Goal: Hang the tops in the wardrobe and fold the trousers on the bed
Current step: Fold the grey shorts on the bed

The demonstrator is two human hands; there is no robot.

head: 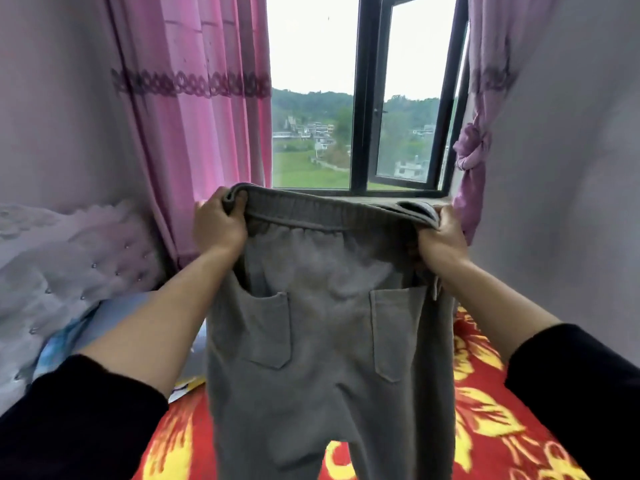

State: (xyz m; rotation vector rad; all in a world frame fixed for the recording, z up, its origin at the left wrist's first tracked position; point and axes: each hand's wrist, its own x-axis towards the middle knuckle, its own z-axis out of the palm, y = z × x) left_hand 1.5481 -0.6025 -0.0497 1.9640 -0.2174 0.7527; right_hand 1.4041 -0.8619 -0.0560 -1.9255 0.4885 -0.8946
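Note:
Grey trousers (329,341) with an elastic waistband and two back pockets hang upright in front of me, above the bed. My left hand (218,223) grips the left end of the waistband. At the right end, my right hand (441,237) grips the waistband too. The band is stretched flat between both hands, and the two legs drop out of view at the bottom edge. The bed (485,410) below carries a red cover with yellow flowers. No tops and no wardrobe are in view.
A padded pale headboard (69,258) stands at the left, with a light blue pillow (86,327) below it. Pink curtains (194,116) flank a dark-framed window (367,98) straight ahead. A grey wall (571,168) closes the right side.

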